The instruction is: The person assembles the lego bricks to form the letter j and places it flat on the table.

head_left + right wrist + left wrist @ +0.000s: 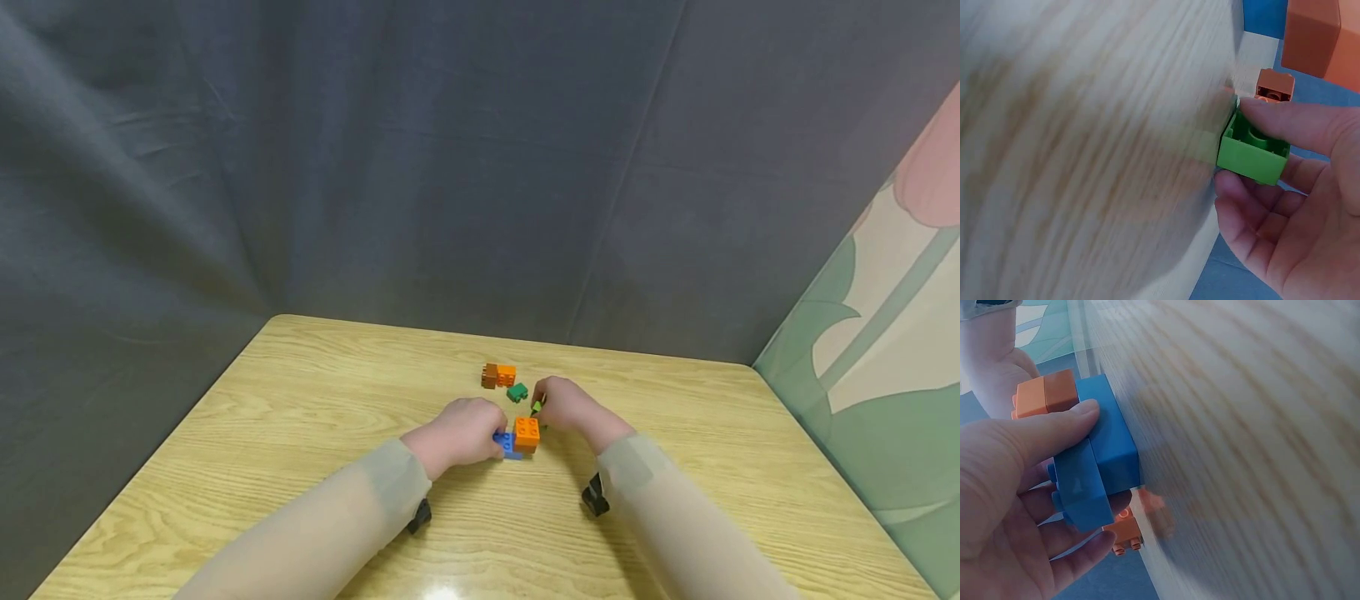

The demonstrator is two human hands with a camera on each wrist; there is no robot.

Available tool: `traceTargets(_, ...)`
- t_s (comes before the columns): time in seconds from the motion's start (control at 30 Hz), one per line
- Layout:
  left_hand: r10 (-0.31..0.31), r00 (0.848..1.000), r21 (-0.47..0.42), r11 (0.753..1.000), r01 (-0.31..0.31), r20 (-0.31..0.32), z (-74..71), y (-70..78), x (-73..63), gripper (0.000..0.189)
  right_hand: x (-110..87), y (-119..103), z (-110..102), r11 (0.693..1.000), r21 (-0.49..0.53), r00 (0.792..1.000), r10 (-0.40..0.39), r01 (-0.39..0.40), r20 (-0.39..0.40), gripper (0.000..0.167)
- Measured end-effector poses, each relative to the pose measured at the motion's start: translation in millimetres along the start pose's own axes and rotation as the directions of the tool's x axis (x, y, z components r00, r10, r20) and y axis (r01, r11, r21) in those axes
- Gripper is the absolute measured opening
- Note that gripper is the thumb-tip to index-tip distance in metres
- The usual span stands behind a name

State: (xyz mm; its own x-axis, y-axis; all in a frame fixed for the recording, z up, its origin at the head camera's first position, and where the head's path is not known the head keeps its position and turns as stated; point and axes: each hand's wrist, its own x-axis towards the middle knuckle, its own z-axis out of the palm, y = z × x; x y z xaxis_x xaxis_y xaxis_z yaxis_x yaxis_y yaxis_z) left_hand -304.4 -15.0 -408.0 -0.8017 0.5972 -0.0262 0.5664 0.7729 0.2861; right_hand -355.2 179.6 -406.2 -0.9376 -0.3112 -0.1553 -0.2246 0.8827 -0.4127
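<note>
My left hand (463, 431) grips a joined pair of blue toy building bricks (1113, 440), its thumb across one side and fingers curled beneath. At the far end of the blue bricks, a brown brick (1060, 387) with an orange brick (527, 426) on top is attached. To the right, my right hand (572, 407) pinches a light green brick (1252, 160) between thumb and fingers. In the right wrist view its hollow underside faces the camera, and it lies on its side at the tabletop. The hands are close together on either side of the blue-and-orange stack.
Beyond the hands lie a dark green brick (517, 392), an orange brick (506, 376) and a brown brick (490, 376) beside it. The wooden table (360, 375) ends at a dark curtain (450, 183). A patterned panel (885, 333) borders the right side.
</note>
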Motion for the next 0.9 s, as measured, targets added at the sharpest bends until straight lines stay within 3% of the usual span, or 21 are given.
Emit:
traceTargets(0.17,-0.009,1.0,-0.011,1.0,0.009,0.01,-0.8,1.0,-1.2,0.023,-3.1,-1.0,-0.5,0.999,0.017,0.999,-0.03,0.031,-0.04,0.011)
traceTargets(0.33,-0.017,1.0,-0.012,1.0,0.017,0.016,-1.4,2.1,-1.6,0.018,-9.0,-3.6,-4.5,0.992,0.108,0.994,-0.047,0.057,-0.097,0.012)
traceTargets(0.5,-0.03,0.999,-0.016,0.999,0.03,0.023,-2.0,2.9,-1.2,0.016,-18.1,-6.6,-9.7,0.975,0.221,0.998,-0.011,0.026,-0.069,0.012)
traceTargets(0.63,-0.034,0.999,-0.023,0.999,0.034,0.024,-2.4,3.0,-1.2,0.015,-26.3,-9.4,-15.7,0.97,0.239,0.998,-0.022,0.037,-0.064,0.012)
traceTargets(0.9,-0.031,0.999,-0.03,0.999,0.031,0.018,-2.3,2.9,-1.1,0.014,-35.3,-15.5,-23.5,0.965,0.212,0.983,-0.128,0.153,-0.128,0.013)
